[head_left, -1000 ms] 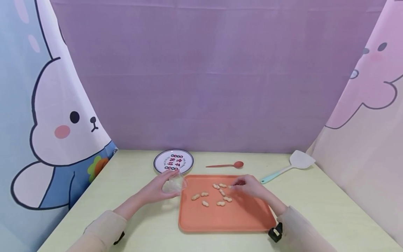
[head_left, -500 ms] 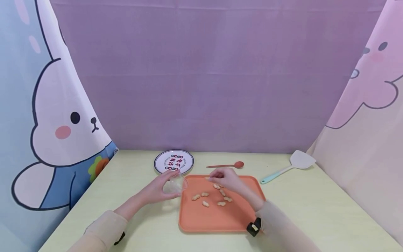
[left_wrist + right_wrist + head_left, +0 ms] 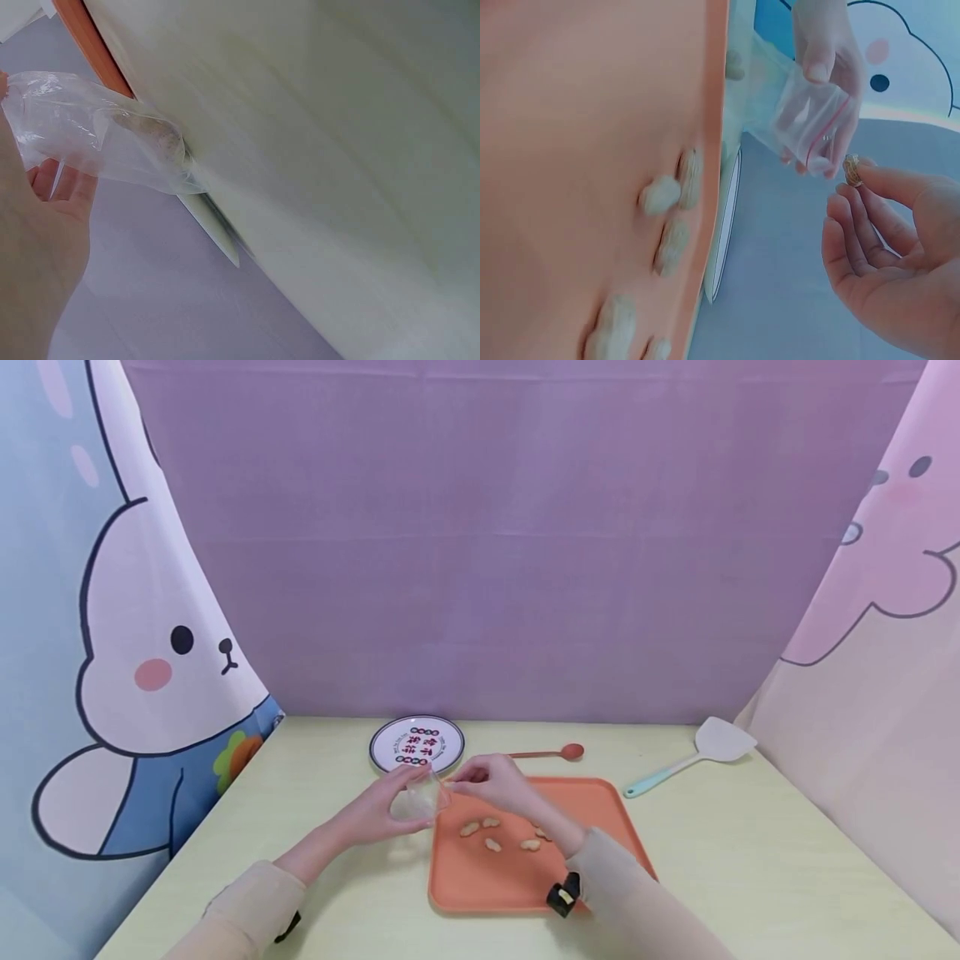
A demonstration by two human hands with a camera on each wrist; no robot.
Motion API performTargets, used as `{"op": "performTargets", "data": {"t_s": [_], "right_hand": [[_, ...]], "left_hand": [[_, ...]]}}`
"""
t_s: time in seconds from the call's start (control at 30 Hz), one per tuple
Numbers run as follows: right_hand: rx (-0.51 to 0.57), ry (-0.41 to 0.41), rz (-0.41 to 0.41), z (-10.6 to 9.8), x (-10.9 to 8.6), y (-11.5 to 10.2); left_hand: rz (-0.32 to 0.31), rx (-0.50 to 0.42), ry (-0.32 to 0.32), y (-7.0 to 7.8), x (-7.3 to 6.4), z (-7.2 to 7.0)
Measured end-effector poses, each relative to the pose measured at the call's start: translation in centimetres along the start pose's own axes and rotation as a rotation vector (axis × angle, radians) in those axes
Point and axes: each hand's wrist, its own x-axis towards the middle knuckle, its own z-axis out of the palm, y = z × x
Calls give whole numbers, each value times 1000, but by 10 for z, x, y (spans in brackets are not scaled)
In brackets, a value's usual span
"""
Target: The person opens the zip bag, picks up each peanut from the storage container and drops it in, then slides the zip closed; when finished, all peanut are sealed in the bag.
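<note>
My left hand (image 3: 367, 817) grips a clear zip bag (image 3: 810, 124) by its upper part, its red-lined mouth turned toward my right hand. Shelled-looking shapes do not show in it; whole peanuts (image 3: 154, 133) lie at its bottom in the left wrist view. Between thumb and fingers my right hand (image 3: 497, 783) pinches a peanut (image 3: 852, 171), close by the bag's mouth. Below, an orange tray (image 3: 480, 893) carries several more unshelled peanuts (image 3: 469, 829). Some of those on the tray are hidden by the right forearm in the head view.
A white plate (image 3: 384, 748) with red lettering stands behind the bag. A red spoon (image 3: 572, 752) lies beyond the tray, its handle end partly hidden. At the right rests a pale spatula (image 3: 723, 741) with a mint handle (image 3: 649, 782). A purple cloth (image 3: 510, 568) hangs behind the table.
My right hand has lifted a peanut off the tray's right part and carried it left to the bag. The left hand and its bag have stayed nearly still.
</note>
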Motion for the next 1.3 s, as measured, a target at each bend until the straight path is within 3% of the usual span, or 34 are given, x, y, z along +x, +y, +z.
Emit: {"op": "performTargets", "data": {"t_s": [0.37,0.57,0.73,1.2,1.3], "right_hand": [[-3,-25,-10,10,2,-3],[25,-37,19,6,-1,-1],[1,-37,-7,0,-6,3],[-5,-7,31,-39,-45,24],[-2,-17,50,-47,-57,20]], "left_hand": [[-8,-2,-13,1,1,0],[-20,-5,-10,3,0,-2],[-25,3,-17,4,0,-3],[-23,6,-21,5,-1,-2],[-26,4,-24,4,0,-2]]}}
